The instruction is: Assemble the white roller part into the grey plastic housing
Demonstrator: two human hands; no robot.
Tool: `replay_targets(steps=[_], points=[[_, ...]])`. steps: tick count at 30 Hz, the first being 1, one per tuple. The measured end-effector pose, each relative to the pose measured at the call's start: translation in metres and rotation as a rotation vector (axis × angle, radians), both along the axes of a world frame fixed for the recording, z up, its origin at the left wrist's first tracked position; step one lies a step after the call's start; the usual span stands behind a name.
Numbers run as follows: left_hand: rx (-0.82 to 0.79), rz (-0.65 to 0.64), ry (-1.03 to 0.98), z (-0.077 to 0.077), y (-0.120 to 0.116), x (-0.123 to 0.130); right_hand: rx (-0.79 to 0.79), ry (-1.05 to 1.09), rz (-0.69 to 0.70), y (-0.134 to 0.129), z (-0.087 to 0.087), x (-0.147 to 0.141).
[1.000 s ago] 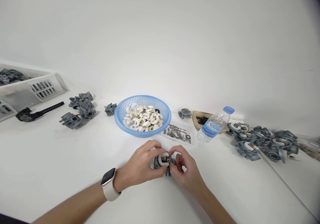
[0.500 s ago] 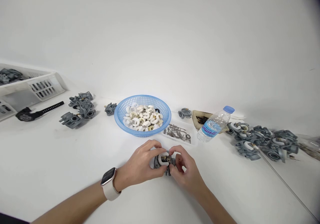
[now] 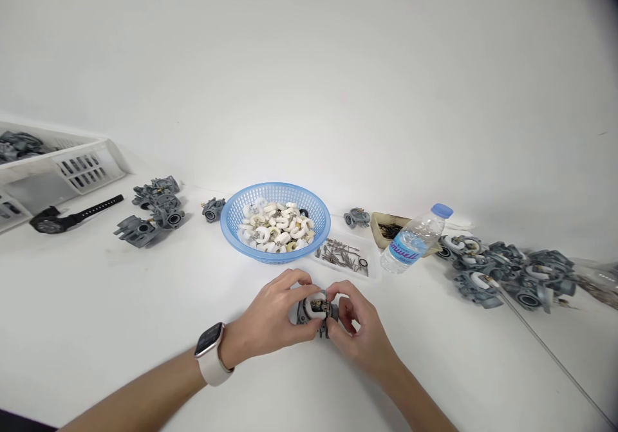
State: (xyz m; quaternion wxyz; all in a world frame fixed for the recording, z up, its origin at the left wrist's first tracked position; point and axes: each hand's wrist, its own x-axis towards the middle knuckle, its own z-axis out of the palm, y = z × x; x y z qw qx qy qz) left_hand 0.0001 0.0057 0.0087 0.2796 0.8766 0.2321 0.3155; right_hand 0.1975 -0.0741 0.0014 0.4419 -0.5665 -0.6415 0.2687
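**Two hands working on a small grey carburetor at a white desk**

A small grey carburetor with a white float on top is sitting low in the centre, just above the desk. Both hands are holding it. The left hand, with a pale watch on its wrist, is cupping the part from the left, its fingers curled closed around the body. The right hand is pinching at the part's right side, thumb and forefinger closed on something too small to make out.

Doing this well seems to call for the left hand keeping the body steady while the right makes only fine movements, with the part kept close to the desk so nothing small drops far.

Just behind the hands, a tray of pins is lying beside a blue basket of white floats. A water bottle is lying tilted to the right, near a heap of carburetors. More grey bodies, a black watch and a white crate are sitting far left.
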Motion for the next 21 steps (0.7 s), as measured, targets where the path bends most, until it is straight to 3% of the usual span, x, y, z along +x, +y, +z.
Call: replay_targets(steps=[21], points=[[0.021, 0.018, -0.003, -0.003, 0.001, 0.001, 0.087, -0.102, 0.08, -0.001, 0.0, 0.009]])
